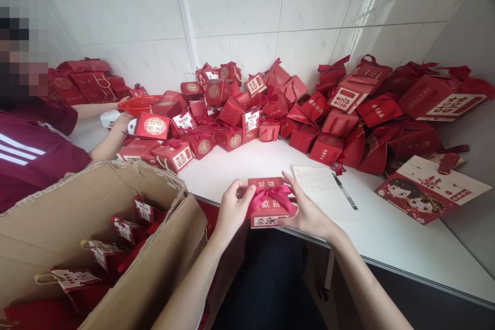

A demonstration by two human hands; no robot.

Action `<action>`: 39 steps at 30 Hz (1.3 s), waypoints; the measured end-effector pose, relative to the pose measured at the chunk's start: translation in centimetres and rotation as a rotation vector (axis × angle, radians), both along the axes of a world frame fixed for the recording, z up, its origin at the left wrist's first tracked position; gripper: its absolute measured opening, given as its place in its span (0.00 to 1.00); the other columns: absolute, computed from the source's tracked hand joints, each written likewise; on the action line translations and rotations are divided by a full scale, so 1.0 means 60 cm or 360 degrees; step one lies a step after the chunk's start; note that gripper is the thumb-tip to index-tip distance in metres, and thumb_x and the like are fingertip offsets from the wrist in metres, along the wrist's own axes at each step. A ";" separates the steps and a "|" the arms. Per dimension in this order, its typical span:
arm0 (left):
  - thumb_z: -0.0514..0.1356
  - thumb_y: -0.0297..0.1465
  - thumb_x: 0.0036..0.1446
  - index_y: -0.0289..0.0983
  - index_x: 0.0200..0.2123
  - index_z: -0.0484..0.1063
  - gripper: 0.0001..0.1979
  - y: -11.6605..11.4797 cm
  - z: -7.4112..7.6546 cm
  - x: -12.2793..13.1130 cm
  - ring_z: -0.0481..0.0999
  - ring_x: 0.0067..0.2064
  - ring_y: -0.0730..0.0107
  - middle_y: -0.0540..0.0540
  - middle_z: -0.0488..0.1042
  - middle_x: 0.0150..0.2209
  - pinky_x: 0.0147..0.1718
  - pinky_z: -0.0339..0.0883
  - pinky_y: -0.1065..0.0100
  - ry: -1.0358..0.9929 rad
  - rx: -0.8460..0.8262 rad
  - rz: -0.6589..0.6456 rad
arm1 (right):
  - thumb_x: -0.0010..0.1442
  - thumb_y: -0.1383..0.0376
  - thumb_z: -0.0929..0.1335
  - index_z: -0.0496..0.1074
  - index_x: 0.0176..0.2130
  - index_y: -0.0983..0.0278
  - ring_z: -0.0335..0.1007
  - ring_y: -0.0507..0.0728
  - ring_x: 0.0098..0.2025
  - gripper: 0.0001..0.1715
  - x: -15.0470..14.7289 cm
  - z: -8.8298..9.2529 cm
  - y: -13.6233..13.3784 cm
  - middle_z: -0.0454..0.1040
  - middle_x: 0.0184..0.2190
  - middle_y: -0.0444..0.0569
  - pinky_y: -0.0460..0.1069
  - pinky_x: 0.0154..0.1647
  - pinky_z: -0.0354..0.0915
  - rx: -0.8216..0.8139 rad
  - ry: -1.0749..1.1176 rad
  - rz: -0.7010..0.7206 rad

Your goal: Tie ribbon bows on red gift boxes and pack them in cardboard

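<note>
Between my two hands, over the table's front edge, is a red gift box [266, 209] with gold characters and a white label. A pink-red ribbon bow [273, 194] lies across its top. My left hand [236, 205] pinches the ribbon at the box's left side, thumb and fingers together. Around the right side of the box curls my right hand [303, 209], thumb along the lower front and fingers at the upper corner. The underside of the box is hidden.
Piles of red gift boxes [232, 134] line the wall. A notebook page [319, 185] and a pen [345, 192] lie right of my hands. At left stands an open cardboard box [154, 247] with red bags inside. A co-worker's arm [110, 144] reaches near a red basin [141, 105].
</note>
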State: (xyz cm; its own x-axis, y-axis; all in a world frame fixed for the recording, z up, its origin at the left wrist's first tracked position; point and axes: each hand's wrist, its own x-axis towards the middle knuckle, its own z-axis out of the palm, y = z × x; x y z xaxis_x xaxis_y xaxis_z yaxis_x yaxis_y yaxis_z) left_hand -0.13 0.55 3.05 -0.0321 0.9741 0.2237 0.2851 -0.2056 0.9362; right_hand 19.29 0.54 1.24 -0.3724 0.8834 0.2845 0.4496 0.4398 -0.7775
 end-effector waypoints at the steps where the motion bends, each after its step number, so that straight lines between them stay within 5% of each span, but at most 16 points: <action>1: 0.54 0.38 0.55 0.37 0.26 0.62 0.11 -0.008 0.005 0.002 0.68 0.29 0.73 0.51 0.68 0.26 0.29 0.62 0.72 0.0071 0.0144 0.0056 | 0.46 0.61 0.73 0.35 0.63 0.55 0.49 0.63 0.61 0.58 -0.003 0.000 -0.004 0.45 0.62 0.54 0.58 0.57 0.57 0.0103 0.0003 -0.0059; 4: 0.57 0.32 0.54 0.38 0.27 0.63 0.06 -0.040 0.027 0.007 0.68 0.29 0.73 0.51 0.68 0.25 0.33 0.63 0.70 0.0387 0.0814 0.0136 | 0.49 0.63 0.71 0.36 0.63 0.53 0.47 0.64 0.61 0.55 -0.010 0.011 -0.018 0.45 0.61 0.54 0.60 0.56 0.57 0.0485 0.0031 -0.0199; 8: 0.60 0.23 0.49 0.39 0.29 0.66 0.06 -0.081 0.063 0.015 0.68 0.26 0.73 0.53 0.69 0.22 0.38 0.63 0.64 0.0765 0.1551 -0.0073 | 0.51 0.68 0.70 0.37 0.63 0.53 0.45 0.65 0.62 0.52 -0.014 0.043 -0.041 0.47 0.61 0.54 0.62 0.56 0.58 0.0969 0.0086 -0.0232; 13: 0.62 0.25 0.48 0.41 0.32 0.69 0.08 -0.105 0.095 0.022 0.72 0.28 0.72 0.54 0.72 0.24 0.39 0.61 0.62 0.0834 0.1703 -0.0227 | 0.51 0.71 0.70 0.39 0.63 0.55 0.48 0.66 0.61 0.51 -0.016 0.079 -0.067 0.48 0.61 0.55 0.64 0.57 0.54 0.1177 0.0187 -0.0258; 16: 0.63 0.31 0.47 0.42 0.32 0.70 0.07 -0.100 0.106 0.012 0.71 0.31 0.69 0.52 0.70 0.24 0.37 0.63 0.63 0.0559 0.1737 -0.0269 | 0.50 0.71 0.71 0.38 0.63 0.53 0.48 0.66 0.61 0.53 -0.010 0.090 -0.080 0.47 0.61 0.54 0.64 0.57 0.55 0.1159 0.0197 -0.0232; 18: 0.64 0.41 0.42 0.42 0.35 0.70 0.16 -0.091 0.119 -0.003 0.71 0.37 0.64 0.48 0.70 0.29 0.40 0.64 0.60 0.0281 0.1731 -0.0236 | 0.50 0.68 0.71 0.38 0.63 0.52 0.48 0.66 0.61 0.53 -0.004 0.098 -0.087 0.47 0.61 0.54 0.64 0.56 0.57 0.1149 0.0200 -0.0260; 20: 0.66 0.49 0.32 0.41 0.40 0.70 0.31 -0.079 0.144 -0.020 0.69 0.45 0.56 0.44 0.69 0.39 0.45 0.63 0.57 0.0090 0.1486 -0.0246 | 0.51 0.62 0.71 0.37 0.63 0.53 0.48 0.67 0.61 0.53 0.001 0.110 -0.092 0.47 0.61 0.54 0.63 0.55 0.58 0.1123 0.0201 -0.0317; 23: 0.71 0.43 0.22 0.37 0.48 0.67 0.44 -0.058 0.193 -0.035 0.66 0.51 0.49 0.39 0.67 0.47 0.48 0.62 0.56 0.0046 0.0803 -0.0503 | 0.48 0.52 0.71 0.36 0.63 0.55 0.50 0.68 0.60 0.56 0.004 0.140 -0.089 0.48 0.61 0.55 0.64 0.55 0.58 0.1066 0.0192 -0.0376; 27: 0.71 0.36 0.26 0.38 0.46 0.68 0.38 -0.015 0.235 -0.029 0.71 0.46 0.52 0.43 0.72 0.41 0.42 0.66 0.60 -0.0211 0.0291 -0.0710 | 0.52 0.45 0.66 0.42 0.63 0.55 0.48 0.67 0.61 0.48 0.001 0.180 -0.055 0.48 0.62 0.52 0.59 0.55 0.59 0.0847 0.0248 -0.0298; 30: 0.66 0.46 0.34 0.36 0.39 0.71 0.28 0.027 0.240 -0.028 0.74 0.38 0.55 0.43 0.75 0.34 0.37 0.67 0.60 -0.0447 -0.0263 -0.0729 | 0.59 0.43 0.53 0.41 0.63 0.52 0.51 0.63 0.60 0.37 0.001 0.184 -0.020 0.52 0.61 0.51 0.59 0.52 0.61 0.0564 0.0514 -0.0142; 34: 0.57 0.56 0.40 0.36 0.34 0.72 0.29 0.061 0.251 -0.057 0.74 0.35 0.55 0.41 0.75 0.29 0.32 0.68 0.56 -0.0659 -0.0709 -0.0701 | 0.60 0.44 0.52 0.42 0.62 0.52 0.56 0.63 0.58 0.35 0.003 0.146 0.005 0.53 0.60 0.53 0.59 0.47 0.66 0.0403 0.0863 -0.0140; 39: 0.58 0.57 0.36 0.36 0.33 0.71 0.31 0.034 0.260 -0.133 0.74 0.35 0.53 0.39 0.75 0.28 0.31 0.67 0.55 -0.0844 -0.0861 -0.0501 | 0.57 0.44 0.58 0.53 0.58 0.57 0.62 0.64 0.54 0.35 0.003 0.045 0.021 0.61 0.56 0.57 0.60 0.49 0.64 -0.0099 0.0638 -0.0384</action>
